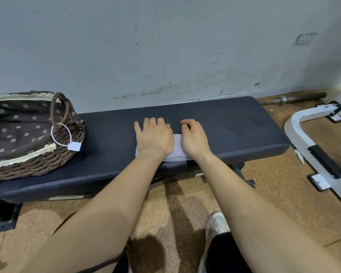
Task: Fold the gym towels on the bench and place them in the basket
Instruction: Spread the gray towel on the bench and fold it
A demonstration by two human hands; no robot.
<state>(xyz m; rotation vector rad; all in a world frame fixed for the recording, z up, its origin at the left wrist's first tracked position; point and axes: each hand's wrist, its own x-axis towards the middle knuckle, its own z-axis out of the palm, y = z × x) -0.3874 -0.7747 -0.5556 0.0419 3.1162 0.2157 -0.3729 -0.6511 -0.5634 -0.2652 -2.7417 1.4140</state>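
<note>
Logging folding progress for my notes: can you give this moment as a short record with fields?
towel: white, folded, on the bench near its front edge
left hand: flat on the towel, fingers straight
right hand: on the towel, fingers curled, grip unclear
basket: wicker, floral-lined, at the bench's left end
stage: towel not yet in basket

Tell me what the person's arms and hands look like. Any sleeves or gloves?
No sleeves or gloves. The left hand and right hand are bare, with no rings or watch showing. The left arm and right arm are uncovered as far as the picture shows.
</note>
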